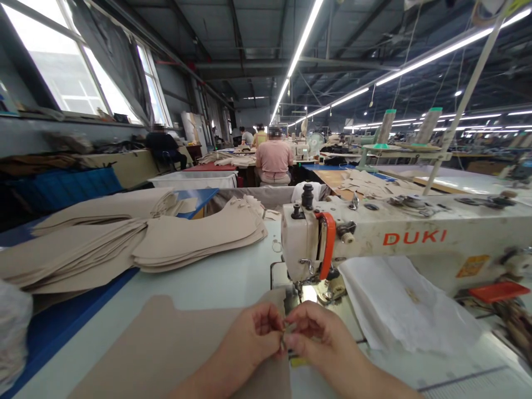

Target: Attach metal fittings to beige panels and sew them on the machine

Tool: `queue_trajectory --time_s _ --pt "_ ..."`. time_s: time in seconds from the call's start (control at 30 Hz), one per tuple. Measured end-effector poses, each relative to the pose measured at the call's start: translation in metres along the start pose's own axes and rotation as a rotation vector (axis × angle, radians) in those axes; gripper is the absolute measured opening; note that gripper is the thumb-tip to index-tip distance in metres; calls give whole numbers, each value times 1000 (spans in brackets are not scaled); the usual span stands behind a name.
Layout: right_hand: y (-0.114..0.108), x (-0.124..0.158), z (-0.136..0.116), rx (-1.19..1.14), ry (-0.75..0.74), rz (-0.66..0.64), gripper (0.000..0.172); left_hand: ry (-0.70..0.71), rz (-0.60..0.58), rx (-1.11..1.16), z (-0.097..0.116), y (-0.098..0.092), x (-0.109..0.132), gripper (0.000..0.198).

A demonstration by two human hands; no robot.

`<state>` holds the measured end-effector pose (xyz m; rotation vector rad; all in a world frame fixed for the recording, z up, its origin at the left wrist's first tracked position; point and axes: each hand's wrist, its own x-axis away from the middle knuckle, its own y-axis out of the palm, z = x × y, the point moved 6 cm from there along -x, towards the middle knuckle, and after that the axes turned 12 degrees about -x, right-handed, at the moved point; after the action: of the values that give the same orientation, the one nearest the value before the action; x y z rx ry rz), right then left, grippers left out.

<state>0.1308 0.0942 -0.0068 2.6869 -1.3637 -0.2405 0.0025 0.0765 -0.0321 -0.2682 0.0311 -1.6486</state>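
At the top of the frame, a big dark roof (357, 33) with long bright lights (300, 47). Across the right side, a big white sewing machine (361, 235) with DUKI on it in orange-red letters. Under the machine and over to the lower left, a pale table (233, 271). At the middle left, piles of beige cloth (203, 233), with many pieces one on top of another. In the lower left and lower middle, one flat beige piece (183, 343) on the table, with its right edge by the hands. At the lower right, a crumpled white cloth (399, 305) below the machine's long arm. In the lower middle, the right hand (322, 338), with thumb and fingers pinched close. Just left of it, over the beige piece, the left hand (253, 335), pinched the same way. At the center, farther back, a sitting person in a pink top (274, 158). Near the upper right, two thread cones (386, 128) with green ends. Smallest of all, in the lower middle, a small pale bit (285, 334) between the fingertips of both hands; too hidden to tell what kind of thing.
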Motion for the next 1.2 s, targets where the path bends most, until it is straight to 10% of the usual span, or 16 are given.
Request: queue_trajectory --time_s 0.47,1.2 --pt "-4 3 -16 283 -282 38 10 85 162 -69 22 -7 8 12" --pt "-8 -4 6 -27 -95 103 16 114 293 -17 31 -8 14 14"
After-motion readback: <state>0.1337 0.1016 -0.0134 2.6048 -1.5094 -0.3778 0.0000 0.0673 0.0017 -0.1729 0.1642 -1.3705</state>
